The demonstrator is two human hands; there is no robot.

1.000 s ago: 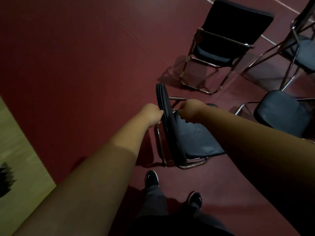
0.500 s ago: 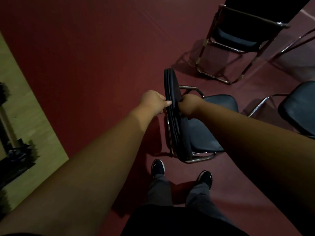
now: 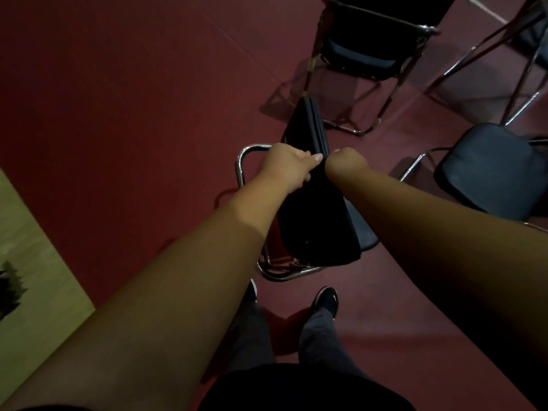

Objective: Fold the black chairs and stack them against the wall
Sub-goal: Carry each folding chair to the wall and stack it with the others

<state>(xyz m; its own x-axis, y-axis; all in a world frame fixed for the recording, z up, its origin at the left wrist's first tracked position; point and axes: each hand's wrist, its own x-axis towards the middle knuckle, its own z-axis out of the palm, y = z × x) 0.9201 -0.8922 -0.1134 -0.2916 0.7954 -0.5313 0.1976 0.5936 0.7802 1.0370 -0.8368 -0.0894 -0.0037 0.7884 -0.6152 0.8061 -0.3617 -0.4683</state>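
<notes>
A shoe [image 3: 326,301] stands on the red floor [image 3: 118,114]. Just ahead of it the black chair [image 3: 314,215] stands on its chrome frame, with its back edge-on to the camera. The left grip [image 3: 289,166] is curled over the top of the back from one side, and the right grip [image 3: 345,164] is clamped on it from the other. A second chair [image 3: 492,176] stands unfolded near on the right. Farther off a third chair [image 3: 364,57] stands open, directly beyond the held one.

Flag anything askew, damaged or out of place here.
Only the black chair gripped by the left hand and right hand is tipped off level, as handling would explain. The open chair behind it stands squarely; no damage shows.
</notes>
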